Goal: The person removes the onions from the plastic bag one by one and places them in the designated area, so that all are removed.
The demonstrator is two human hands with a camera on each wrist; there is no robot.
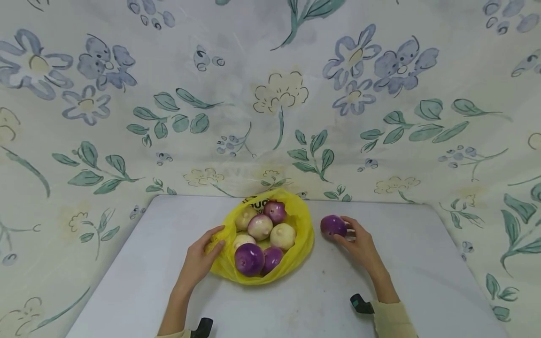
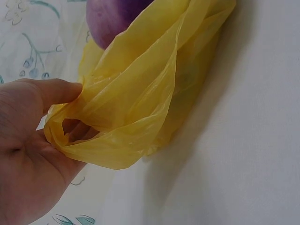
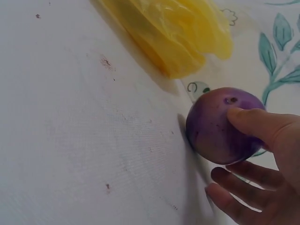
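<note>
A yellow plastic bag (image 1: 305, 234) lies spread wide on the table, its mouth facing up. Inside are several round turnips, some deep purple (image 1: 249, 259) and some mostly white (image 1: 282, 236). My left hand (image 1: 200, 257) holds the bag's left rim; in the left wrist view its thumb is at the near side of the yellow plastic (image 2: 140, 98) and fingers show through the handle hole. To the right of the bag, my right hand (image 1: 359, 241) grips a purple turnip (image 1: 333, 226) between thumb and fingers. That turnip (image 3: 220, 129) is at or just above the tabletop; exact contact is unclear.
The white table (image 1: 422, 267) ends at the back against a hanging floral cloth (image 1: 236, 141), which also runs along both sides. Small dark specks (image 3: 106, 61) mark the table surface. Black wrist devices (image 1: 361, 304) sit on both forearms.
</note>
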